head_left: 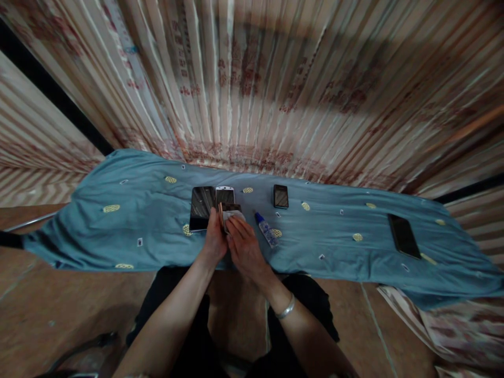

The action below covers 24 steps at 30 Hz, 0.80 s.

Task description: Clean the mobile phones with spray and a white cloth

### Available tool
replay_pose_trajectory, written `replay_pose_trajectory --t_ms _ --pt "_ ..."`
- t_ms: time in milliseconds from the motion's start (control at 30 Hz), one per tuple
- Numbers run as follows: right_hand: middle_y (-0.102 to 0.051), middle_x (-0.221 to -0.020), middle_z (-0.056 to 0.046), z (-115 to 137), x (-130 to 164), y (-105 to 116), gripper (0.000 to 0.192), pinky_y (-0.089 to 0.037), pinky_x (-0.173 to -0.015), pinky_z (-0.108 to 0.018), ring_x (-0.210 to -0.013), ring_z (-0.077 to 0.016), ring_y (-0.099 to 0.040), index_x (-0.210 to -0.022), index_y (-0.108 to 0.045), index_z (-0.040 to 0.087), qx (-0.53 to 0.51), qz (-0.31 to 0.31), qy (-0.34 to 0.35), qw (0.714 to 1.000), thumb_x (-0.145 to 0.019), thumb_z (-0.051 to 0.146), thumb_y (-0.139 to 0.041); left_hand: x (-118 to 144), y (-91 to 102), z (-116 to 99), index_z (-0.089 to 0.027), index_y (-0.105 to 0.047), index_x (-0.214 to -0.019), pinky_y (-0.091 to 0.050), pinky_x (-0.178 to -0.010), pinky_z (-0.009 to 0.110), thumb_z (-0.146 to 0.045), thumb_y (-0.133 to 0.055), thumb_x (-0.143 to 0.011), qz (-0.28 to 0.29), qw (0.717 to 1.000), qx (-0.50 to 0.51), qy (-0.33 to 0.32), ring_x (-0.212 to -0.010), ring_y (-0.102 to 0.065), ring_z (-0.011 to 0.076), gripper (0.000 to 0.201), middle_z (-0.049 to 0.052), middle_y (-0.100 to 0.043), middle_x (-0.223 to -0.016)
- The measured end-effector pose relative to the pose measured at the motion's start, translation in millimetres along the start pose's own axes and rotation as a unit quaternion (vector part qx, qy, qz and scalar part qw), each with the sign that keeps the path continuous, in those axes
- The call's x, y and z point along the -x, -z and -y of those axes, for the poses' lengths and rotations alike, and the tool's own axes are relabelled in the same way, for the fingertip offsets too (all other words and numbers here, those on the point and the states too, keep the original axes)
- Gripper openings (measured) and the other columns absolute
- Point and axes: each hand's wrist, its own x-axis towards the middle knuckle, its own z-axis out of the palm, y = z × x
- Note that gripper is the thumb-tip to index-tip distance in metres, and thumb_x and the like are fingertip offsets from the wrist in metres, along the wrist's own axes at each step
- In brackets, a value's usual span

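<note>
Phone [229,209], a dark one, is held up on its edge over the near edge of the worktop [157,247], about midway along it. The left hand [214,239] has its grip closed around the phone's left side, thumb toward the front. The right hand [244,248] presses a small white cloth [233,214] against the phone's face, its grip pinched on the cloth; a silver bangle [286,308] sits on that wrist. Just right of the hands a little bottle with a blue cap [266,229] lies on its side on the blue cloth cover [334,247] that drapes the worktop. Beyond the hands, toward the far edge, a large dark tablet [201,208] lies flat with a white-framed phone [224,194] touching its right side. A small black phone [281,196] lies farther right, apart from them, and a long black phone [403,235] rests well away near the right end. Striped curtains [252,79] hang behind the far edge.
</note>
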Motion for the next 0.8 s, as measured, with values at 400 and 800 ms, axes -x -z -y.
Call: replay_pose_trajectory --t_ms 400,800 --pt "-0.063 -0.143 -0.017 1.5 -2.5 6.6 0.047 -0.047 -0.121 -0.047 -0.145 -0.0238 -0.049 -0.150 -0.050 0.009 -0.023 0.013 0.017 1.000 -0.106 0.020 -0.037 -2.2 -2.3 0.5 -0.013 -0.070 -0.077 -0.058 -0.075 0.025 -0.055 -0.041 -0.103 -0.005 0.999 0.012 0.044 -0.066 -0.067 0.0145 0.057 0.007 -0.071 -0.072" --pt "-0.066 -0.139 -0.015 5.9 -1.7 9.9 0.045 -0.050 -0.118 -0.046 -0.140 -0.0236 -0.054 -0.148 -0.053 0.013 -0.023 0.015 0.017 0.999 -0.106 0.021 -0.038 -0.9 -6.4 -10.7 -0.015 -0.071 -0.095 -0.060 -0.089 0.037 -0.054 -0.040 -0.102 -0.008 1.000 0.013 0.024 -0.096 -0.075 0.0250 0.050 0.009 -0.077 -0.083"
